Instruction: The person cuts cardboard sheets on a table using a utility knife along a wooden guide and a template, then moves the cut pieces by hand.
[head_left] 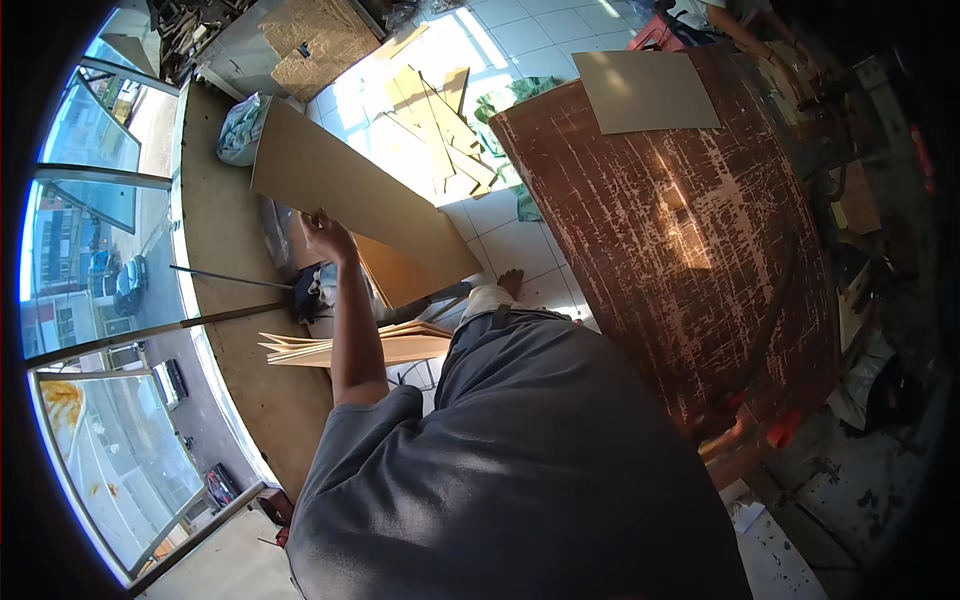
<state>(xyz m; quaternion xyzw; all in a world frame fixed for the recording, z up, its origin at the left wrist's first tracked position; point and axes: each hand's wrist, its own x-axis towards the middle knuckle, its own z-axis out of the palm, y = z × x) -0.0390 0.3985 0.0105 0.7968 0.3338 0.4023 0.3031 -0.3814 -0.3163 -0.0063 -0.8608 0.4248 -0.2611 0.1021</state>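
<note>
Grasping the near edge of a large tan board [350, 165] with the curled fingers of the left hand [330, 240]. Unable to tell about the fingers of the right hand, out of view. Holding the board at a slant, with one end near a plastic bag [240, 130] and the opposite corner near a bare foot [511, 281], partly over a second, more orange board [385, 272]. (Crowded close by with a fanned stack of thin boards [412, 347], right beside the left forearm [358, 330].) Hemmed in on the left by a long ledge [225, 230] along the windows [110, 178], with a thin dark rod [235, 277] sticking across toward a dark bundle [308, 290]. Littered beyond the board with tan offcut strips [440, 125], lying crisscross on the tiled floor [500, 245] next to a crumpled green cloth [535, 90]. Backed farther off by a mottled brown panel [315, 45]. Blocked on the right by a broad reddish-brown surface [640, 280], scratched pale all over and bearing a flat tan sheet [648, 92] at its far edge. Shared at the far right corner with another person [745, 35], only partly visible. Marked near the closest edge by a red object [785, 428] (too dim to identify).
</note>
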